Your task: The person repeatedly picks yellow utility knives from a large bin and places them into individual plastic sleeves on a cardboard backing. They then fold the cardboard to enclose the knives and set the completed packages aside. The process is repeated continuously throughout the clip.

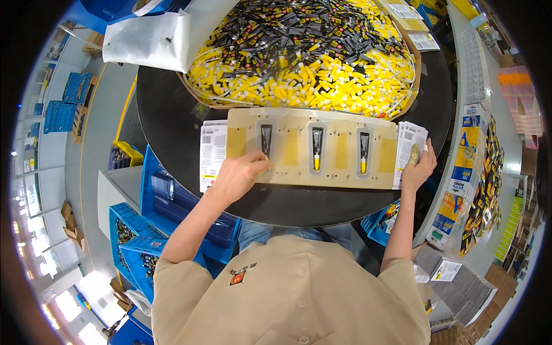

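Observation:
A long tan board (299, 172) lies on the round black table, with three clear-lined recesses. Each recess holds a small black glue tube: the middle tube (317, 149) and the right tube (364, 152) show yellow caps. At the left recess my left hand (244, 172) pinches the lower end of the left tube (266, 138), hiding its cap. My right hand (420, 167) grips the edge of the stack of printed white cards (409, 135) at the board's right end, thumb on top. Another card stack (211, 152) sits by the board's left end.
Behind the board, a wide cardboard bin (415, 75) is heaped with black tubes with yellow caps. A white plastic bag (149, 43) hangs over its left side. Blue crates (158, 201) stand below the table at left. Packaged goods (460, 172) line the bench at right.

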### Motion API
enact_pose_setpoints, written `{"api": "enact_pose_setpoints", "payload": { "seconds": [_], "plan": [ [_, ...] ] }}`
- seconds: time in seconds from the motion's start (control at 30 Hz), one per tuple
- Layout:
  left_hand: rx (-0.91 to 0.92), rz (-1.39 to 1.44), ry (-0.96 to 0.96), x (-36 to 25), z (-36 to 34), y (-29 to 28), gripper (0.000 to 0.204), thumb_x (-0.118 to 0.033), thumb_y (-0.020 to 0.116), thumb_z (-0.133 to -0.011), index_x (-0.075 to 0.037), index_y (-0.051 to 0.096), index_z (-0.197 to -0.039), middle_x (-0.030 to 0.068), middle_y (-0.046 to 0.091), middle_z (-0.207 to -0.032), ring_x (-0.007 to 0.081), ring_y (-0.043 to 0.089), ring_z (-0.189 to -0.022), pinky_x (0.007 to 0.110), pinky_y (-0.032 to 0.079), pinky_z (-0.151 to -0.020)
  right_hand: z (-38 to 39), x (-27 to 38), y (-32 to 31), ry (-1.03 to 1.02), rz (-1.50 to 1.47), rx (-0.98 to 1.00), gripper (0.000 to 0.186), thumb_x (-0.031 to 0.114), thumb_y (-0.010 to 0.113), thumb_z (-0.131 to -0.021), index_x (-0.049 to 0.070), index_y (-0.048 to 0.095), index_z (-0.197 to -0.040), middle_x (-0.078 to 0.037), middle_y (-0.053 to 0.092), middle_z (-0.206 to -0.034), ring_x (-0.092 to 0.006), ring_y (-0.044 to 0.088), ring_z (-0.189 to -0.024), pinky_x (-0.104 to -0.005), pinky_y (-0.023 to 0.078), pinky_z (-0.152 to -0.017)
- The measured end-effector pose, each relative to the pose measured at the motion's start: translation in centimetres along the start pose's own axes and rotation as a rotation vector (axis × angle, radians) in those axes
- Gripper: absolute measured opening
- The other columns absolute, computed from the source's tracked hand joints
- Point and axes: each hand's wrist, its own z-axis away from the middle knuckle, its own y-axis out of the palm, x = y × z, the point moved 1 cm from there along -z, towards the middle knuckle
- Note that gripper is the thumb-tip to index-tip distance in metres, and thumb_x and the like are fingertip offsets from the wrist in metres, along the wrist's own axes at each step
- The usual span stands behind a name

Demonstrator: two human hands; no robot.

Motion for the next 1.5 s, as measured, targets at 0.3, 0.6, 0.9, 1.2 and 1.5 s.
{"api": "enact_pose_setpoints", "payload": {
  "seconds": [0.3, 0.6, 0.9, 1.2, 1.5],
  "plan": [
    [-0.242, -0.045, -0.815, 7.3, 4.4, -3.6, 0.081, -0.034, 0.081, -0.077, 0.013, 0.045, -0.132, 0.0301, 0.047, -0.129, 0.0405, 0.063, -0.099, 0.04, 0.052, -0.089, 3.6, 13.4, -6.6, -0.189, -0.211, -0.083, 0.026, 0.01, 0.056, -0.09, -0.008, 0.058, -0.109, -0.028, 0.065, -0.093, -0.0434, 0.064, -0.084, -0.0461, 0.049, -0.075],
    [-0.115, -0.303, -0.742, 6.4, 2.4, -7.2, 0.024, -0.009, 0.07, -0.08, 0.001, 0.061, -0.099, 0.0226, 0.068, -0.096, 0.0398, 0.066, -0.089, 0.044, 0.053, -0.076, 5.1, 18.7, -0.8, 0.099, -0.625, 0.261, 0.048, 0.007, 0.056, -0.094, 0.003, 0.044, -0.14, -0.025, 0.062, -0.118, -0.0411, 0.06, -0.108, -0.0412, 0.047, -0.091],
    [-0.243, 0.399, -0.725, 2.1, 0.0, -4.1, 0.017, -0.006, 0.069, -0.084, 0.0, 0.065, -0.099, 0.011, 0.069, -0.082, 0.016, 0.064, -0.053, 0.027, 0.049, -0.05, 6.3, 13.4, -1.2, -0.124, 0.111, 0.422, 0.059, 0.019, 0.057, -0.089, 0.013, 0.043, -0.146, -0.021, 0.031, -0.15, -0.0453, 0.023, -0.141, -0.0643, 0.013, -0.112],
    [0.035, -0.185, -0.324, -0.5, -1.3, 1.0, 0.078, -0.015, 0.075, -0.077, -0.003, 0.035, -0.144, 0.0198, 0.026, -0.155, 0.0438, 0.06, -0.104, 0.044, 0.056, -0.078, -4.8, -5.8, 4.5, 0.49, 0.352, 0.113, 0.049, 0.041, 0.047, -0.097, 0.007, 0.051, -0.133, -0.027, 0.051, -0.132, -0.0455, 0.052, -0.119, -0.0553, 0.043, -0.096],
    [0.055, -0.039, -0.19, -4.2, -3.1, 1.2, 0.062, -0.011, 0.065, -0.081, 0.001, 0.041, -0.137, 0.0181, 0.03, -0.154, 0.0439, 0.064, -0.089, 0.047, 0.055, -0.073, 1.2, -17.5, 7.0, 0.853, 0.012, 0.117, 0.072, 0.054, 0.026, -0.1, -0.006, 0.063, -0.112, -0.031, 0.063, -0.113, -0.0491, 0.057, -0.108, -0.0528, 0.044, -0.093]
  ]
}}
